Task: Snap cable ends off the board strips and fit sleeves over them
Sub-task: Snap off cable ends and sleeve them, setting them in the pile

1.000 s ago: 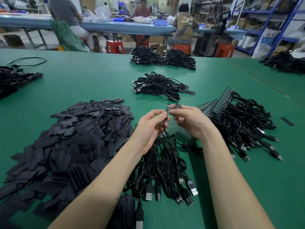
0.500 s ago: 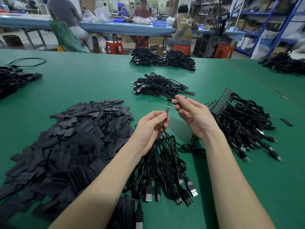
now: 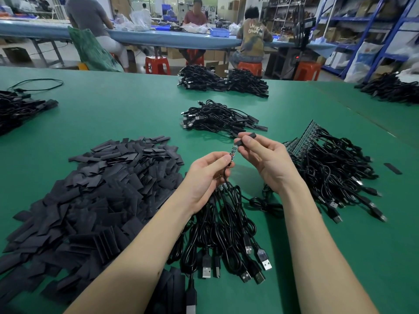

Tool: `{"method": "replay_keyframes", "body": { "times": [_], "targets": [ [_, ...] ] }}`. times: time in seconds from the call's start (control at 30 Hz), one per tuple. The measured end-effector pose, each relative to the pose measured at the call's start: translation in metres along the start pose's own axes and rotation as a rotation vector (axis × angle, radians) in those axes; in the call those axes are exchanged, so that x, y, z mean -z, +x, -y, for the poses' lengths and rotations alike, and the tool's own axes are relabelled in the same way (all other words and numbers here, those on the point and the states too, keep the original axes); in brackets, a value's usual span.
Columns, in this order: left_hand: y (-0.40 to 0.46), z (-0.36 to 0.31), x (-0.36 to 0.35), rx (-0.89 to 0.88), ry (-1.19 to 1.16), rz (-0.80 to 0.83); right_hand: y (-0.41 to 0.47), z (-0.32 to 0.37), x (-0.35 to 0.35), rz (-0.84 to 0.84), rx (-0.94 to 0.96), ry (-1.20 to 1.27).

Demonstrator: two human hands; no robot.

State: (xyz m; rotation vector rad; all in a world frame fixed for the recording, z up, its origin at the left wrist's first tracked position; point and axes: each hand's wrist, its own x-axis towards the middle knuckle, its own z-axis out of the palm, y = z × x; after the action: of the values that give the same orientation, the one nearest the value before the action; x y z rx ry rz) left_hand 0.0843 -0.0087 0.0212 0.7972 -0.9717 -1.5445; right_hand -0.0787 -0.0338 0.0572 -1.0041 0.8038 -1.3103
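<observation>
A big green bench (image 3: pixel 127 114) fills most of the view. On its left side lies a wide heap of flat black sleeves (image 3: pixel 95 200). On the right side sits a tangled pile of black cables (image 3: pixel 335 173) whose ends are on green board strips (image 3: pixel 310 132) at the back of the pile. A smaller bundle of cables (image 3: pixel 224 234) lies between the person's two arms, with its plugs pointing toward the near edge. Another small cable pile (image 3: pixel 217 118) rests farther back in the middle, and two more piles (image 3: pixel 222 81) sit near the far edge.

The left hand (image 3: pixel 206 175) is held up above the bench. Its fingers (image 3: pixel 223 159) are curled and pinch a thin black cable just below its tiny cable end (image 3: pixel 233 151), a small board piece that sticks up.

The right hand (image 3: pixel 265 159) is just beside it. Its thumb and fingers pinch one black sleeve (image 3: pixel 246 138). The low end of the sleeve is right at the top of the cable end, touching it or nearly so. I cannot tell if the sleeve is over the tip.

One loose black sleeve piece (image 3: pixel 392 168) lies alone far to the right.
</observation>
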Motion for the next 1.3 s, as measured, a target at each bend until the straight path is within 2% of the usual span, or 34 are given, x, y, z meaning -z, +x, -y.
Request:
{"method": "replay_keyframes", "body": {
  "times": [0.1, 0.37, 0.63, 0.8, 0.93, 1.1, 1.3],
  "targets": [
    [0.000, -0.002, 0.000, 0.002, 0.036, 0.001, -0.001, 0.001, 0.001, -0.008, 0.014, 0.015],
    [-0.002, -0.009, -0.003, 0.007, 0.086, 0.003, -0.001, 0.006, 0.007, 0.024, 0.029, -0.140],
    [-0.004, -0.038, 0.008, 0.042, 0.263, 0.183, -0.007, 0.013, 0.012, 0.185, -0.011, -0.046],
    [-0.008, -0.047, 0.016, 0.075, 0.279, 0.258, -0.011, 0.011, 0.007, 0.261, -0.038, -0.050],
    [-0.008, -0.049, 0.018, 0.064, 0.303, 0.252, -0.012, 0.011, 0.007, 0.288, -0.066, -0.046],
    [-0.009, -0.051, 0.022, 0.038, 0.438, 0.258, -0.013, 0.013, 0.010, 0.300, -0.113, -0.089],
    [-0.009, -0.051, 0.026, 0.013, 0.456, 0.247, -0.013, 0.013, 0.009, 0.313, -0.103, -0.091]
  ]
}}
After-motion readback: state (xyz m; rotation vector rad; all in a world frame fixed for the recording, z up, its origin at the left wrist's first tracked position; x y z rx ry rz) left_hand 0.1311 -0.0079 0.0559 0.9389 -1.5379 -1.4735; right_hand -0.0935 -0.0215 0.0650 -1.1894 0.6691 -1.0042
